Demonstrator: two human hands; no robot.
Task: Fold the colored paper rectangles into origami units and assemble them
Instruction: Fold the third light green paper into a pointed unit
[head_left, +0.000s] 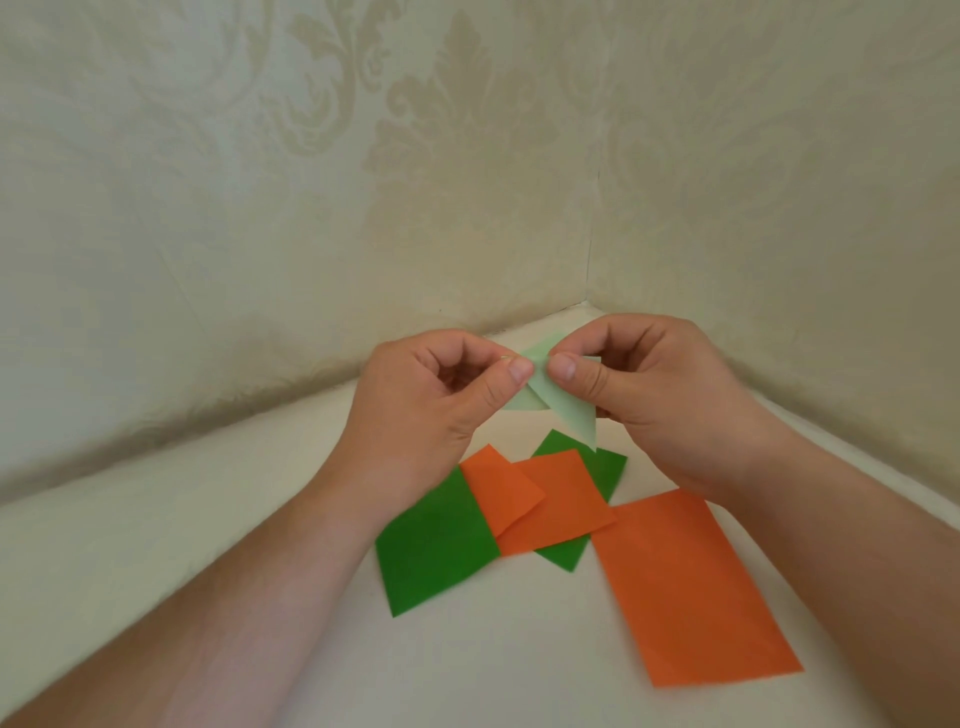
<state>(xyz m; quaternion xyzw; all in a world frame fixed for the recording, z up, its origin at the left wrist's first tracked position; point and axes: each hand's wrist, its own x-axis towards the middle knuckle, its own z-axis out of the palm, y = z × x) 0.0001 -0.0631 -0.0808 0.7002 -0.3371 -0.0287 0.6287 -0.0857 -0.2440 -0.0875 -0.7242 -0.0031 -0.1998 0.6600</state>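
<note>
Pale green folded paper piece (563, 410) looks thin and matt; flat orange paper rectangle (685, 587) matt; cream table (208, 519) smooth.

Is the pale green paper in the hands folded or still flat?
Folded. The pale green paper shows overlapping layers and a pointed tip, pinched between the left hand and right hand.
</note>
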